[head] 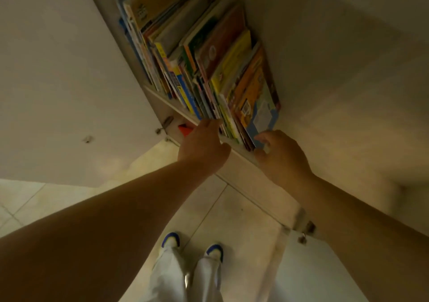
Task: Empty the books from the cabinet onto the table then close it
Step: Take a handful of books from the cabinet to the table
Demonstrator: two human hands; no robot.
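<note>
Where both hands meet the shelf, the books (209,69) stand packed in a leaning row inside the open cabinet (301,46), spines toward the person, none out yet. Left hand (204,146) at the row's lower middle, fingers pushed in among the spines; fingertips hidden, so cannot tell whether they pinch a book or only press against it. Right hand (281,155) at the row's right end, fingers curled against the bottom edge of the outermost book, the one with the orange and blue cover (255,102); thumb lies under the shelf edge (241,155); a closed hold on the cover is not confirmable. Between the two hands, a bundle of thin spines. Just left of the left hand, something red-orange (184,129) sits below the shelf, beside a door hinge (164,125). Cabinet doors (58,92) swung open to either side. Below the forearms: pale tiled floor (243,220), light trousers (185,278), blue-and-white shoes (170,240). Picture dim and soft.
</note>
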